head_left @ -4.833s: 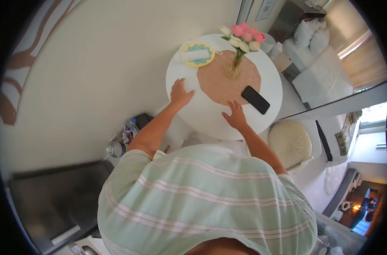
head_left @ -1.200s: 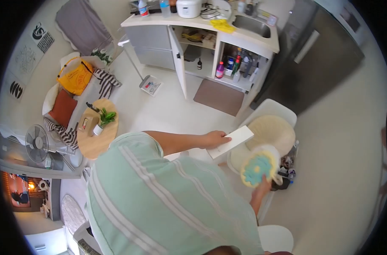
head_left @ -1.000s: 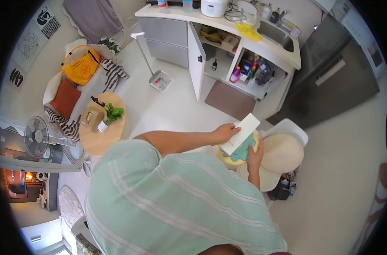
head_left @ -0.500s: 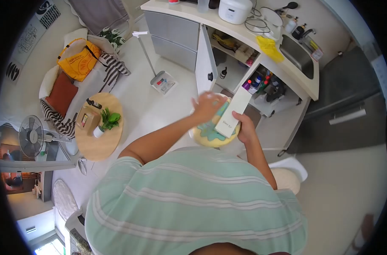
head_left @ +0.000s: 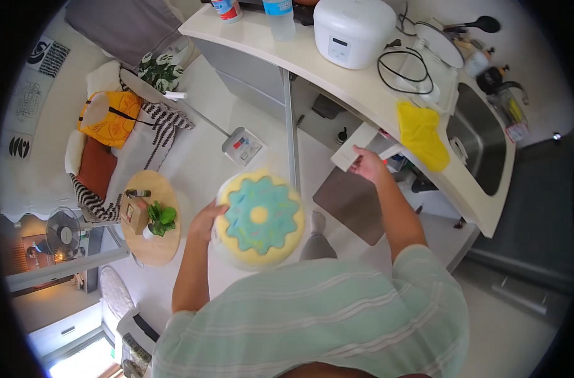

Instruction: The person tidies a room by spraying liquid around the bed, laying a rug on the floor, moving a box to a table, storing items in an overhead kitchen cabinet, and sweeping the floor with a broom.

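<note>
My left hand (head_left: 205, 220) grips the left edge of a white seat (head_left: 220, 244) topped by a round doughnut cushion (head_left: 258, 215), yellow with wavy blue-green icing. The seat's legs are hidden. Off to the right, my right hand (head_left: 367, 165) is closed around the near end of a long white box (head_left: 355, 148). The box points into the open cabinet under the counter, beside its shelf. Its far end reaches under the counter edge.
Above the cabinet runs a counter (head_left: 261, 47) bearing a white rice cooker (head_left: 353, 34), black cord, yellow cloth (head_left: 422, 135) and sink (head_left: 482, 142). An open cabinet door (head_left: 291, 126) stands near the cushion. A brown mat (head_left: 350, 205) and dustpan (head_left: 243, 147) lie on the floor.
The white box has moved from above the cushion up and right to the cabinet. The cushioned seat has shifted left, with my left hand now on its edge. The view has moved closer to the counter.
</note>
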Available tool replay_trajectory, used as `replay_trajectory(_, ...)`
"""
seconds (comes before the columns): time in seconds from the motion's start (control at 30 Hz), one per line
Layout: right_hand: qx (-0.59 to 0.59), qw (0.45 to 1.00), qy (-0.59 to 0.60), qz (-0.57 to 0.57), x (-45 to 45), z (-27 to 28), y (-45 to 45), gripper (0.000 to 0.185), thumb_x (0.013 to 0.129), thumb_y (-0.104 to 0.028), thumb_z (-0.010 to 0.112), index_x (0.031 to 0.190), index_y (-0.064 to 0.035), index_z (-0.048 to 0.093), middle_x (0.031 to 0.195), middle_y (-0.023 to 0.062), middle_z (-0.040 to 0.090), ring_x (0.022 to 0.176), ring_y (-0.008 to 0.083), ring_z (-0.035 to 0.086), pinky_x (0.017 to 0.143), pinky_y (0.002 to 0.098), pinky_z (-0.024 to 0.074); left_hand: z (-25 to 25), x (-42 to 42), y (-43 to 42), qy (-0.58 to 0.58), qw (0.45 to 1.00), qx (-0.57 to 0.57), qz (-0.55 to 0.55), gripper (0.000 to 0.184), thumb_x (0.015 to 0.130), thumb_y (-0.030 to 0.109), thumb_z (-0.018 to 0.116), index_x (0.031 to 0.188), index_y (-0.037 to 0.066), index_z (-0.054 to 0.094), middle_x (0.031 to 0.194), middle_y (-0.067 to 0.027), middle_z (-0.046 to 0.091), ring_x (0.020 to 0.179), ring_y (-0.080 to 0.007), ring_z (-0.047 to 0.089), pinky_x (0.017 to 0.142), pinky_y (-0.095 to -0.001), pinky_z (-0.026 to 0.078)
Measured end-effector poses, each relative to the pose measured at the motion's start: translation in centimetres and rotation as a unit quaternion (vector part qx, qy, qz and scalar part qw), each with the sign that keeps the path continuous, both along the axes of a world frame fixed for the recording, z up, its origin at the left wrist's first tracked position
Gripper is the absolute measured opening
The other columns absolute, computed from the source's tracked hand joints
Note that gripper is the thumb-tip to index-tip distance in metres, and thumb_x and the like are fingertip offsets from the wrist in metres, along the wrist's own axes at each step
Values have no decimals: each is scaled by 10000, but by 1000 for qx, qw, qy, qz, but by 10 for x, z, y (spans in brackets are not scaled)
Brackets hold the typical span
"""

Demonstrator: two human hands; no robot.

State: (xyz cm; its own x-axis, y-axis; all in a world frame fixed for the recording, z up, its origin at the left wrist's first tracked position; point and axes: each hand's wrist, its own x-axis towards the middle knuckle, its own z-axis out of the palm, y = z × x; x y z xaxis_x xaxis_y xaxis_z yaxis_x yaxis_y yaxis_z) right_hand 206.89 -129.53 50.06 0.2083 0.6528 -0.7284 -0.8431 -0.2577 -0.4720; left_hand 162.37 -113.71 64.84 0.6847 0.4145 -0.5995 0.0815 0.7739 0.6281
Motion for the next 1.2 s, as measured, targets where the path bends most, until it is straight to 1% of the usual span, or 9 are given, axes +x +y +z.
replay_trajectory(0.07,-29,998,0,-64,67,-70,33,264,834,-221,578,1039,-67,515,983,92,560,911,230,555,801,387,461,8,1,-2,16,997,-11,80,599,723,164,673,1234,-11,415,1109,-130,557,964,-227,577,830,-359,486)
replay_trajectory(0.17,-2,972,-193,-130,151,-164,73,260,838,-226,567,1053,-85,524,996,75,558,931,211,548,837,374,439,3,8,-2,59,990,-42,120,560,721,157,672,1196,-30,443,1054,-137,589,898,-242,609,779,-372,512)
replay_trajectory(0.43,-92,923,-288,-238,240,-196,130,325,850,-258,542,1129,-97,494,1048,69,548,962,210,531,864,373,414,7,58,-5,123,980,-56,143,555,701,147,693,1174,-33,465,1054,-150,592,908,-265,610,790,-379,509)
replay_trajectory(0.7,-142,896,-352,-231,222,-201,121,390,862,-290,517,1205,-110,464,1099,63,538,993,208,514,891,372,389,6,81,-1,142,977,-45,153,547,714,143,688,1179,-31,458,1039,-146,596,908,-259,608,804,-380,502)
replay_trajectory(0.83,-153,894,-394,-151,125,-168,77,423,868,-306,504,1243,-117,449,1125,60,532,1009,207,505,904,371,376,21,93,3,130,981,-32,138,520,729,140,677,1170,-35,462,1041,-142,592,906,-250,607,801,-377,502)
replay_trajectory(0.9,-70,969,-236,27,46,-134,48,440,871,-314,498,1262,-120,442,1138,58,530,1017,207,501,911,371,370,35,101,5,79,991,-43,98,510,733,138,673,1166,-35,466,1050,-144,587,918,-245,602,804,-373,499)
replay_trajectory(0.97,63,982,14,177,-28,-40,17,595,887,-505,395,1289,-66,403,1293,94,452,1133,198,446,944,375,342,49,109,11,61,996,-33,53,497,739,147,670,1164,-22,476,1063,-135,583,943,-238,590,818,-373,488)
replay_trajectory(1.07,198,948,217,120,-73,102,-16,731,851,-658,181,1296,-118,395,1233,66,511,1075,225,517,940,419,370,68,141,14,10,999,45,17,512,737,144,676,1182,-5,470,1076,-116,584,964,-237,583,841,-385,472)
replay_trajectory(1.2,192,970,-115,97,-65,192,-44,530,868,-478,459,1276,-144,400,1158,32,544,1000,182,555,779,368,490,95,196,8,-123,987,69,-75,501,766,118,647,1204,-15,445,1106,-125,569,992,-236,571,852,-389,467)
